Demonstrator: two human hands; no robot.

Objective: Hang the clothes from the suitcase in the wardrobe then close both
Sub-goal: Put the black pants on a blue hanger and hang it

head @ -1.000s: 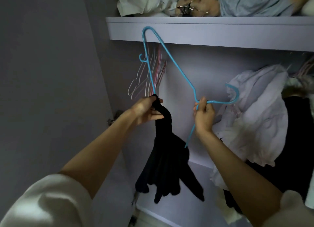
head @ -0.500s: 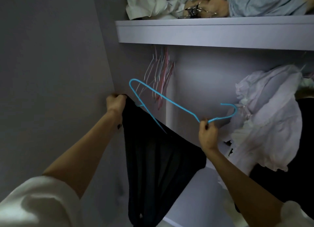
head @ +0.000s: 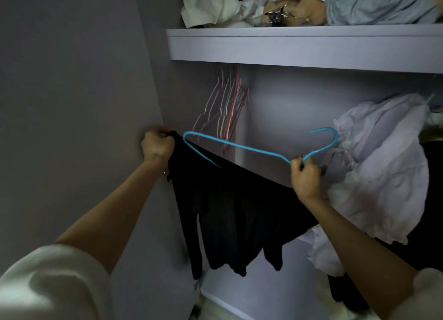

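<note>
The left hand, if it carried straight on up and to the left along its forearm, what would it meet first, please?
Most likely the grey wardrobe side panel: the left hand, gripping the black garment, already looks very near it, though depth is unclear.

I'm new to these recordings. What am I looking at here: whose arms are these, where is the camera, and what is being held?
There is no machine: a person wears one camera on the head, looking forward and down into a wardrobe. The left hand grips one end of a black garment, stretched across. The right hand grips a blue hanger near its hook, together with the garment's other end. The hanger's far end is tucked into the cloth. Empty hangers hang below a shelf piled with clothes. A white garment hangs at right.
</note>
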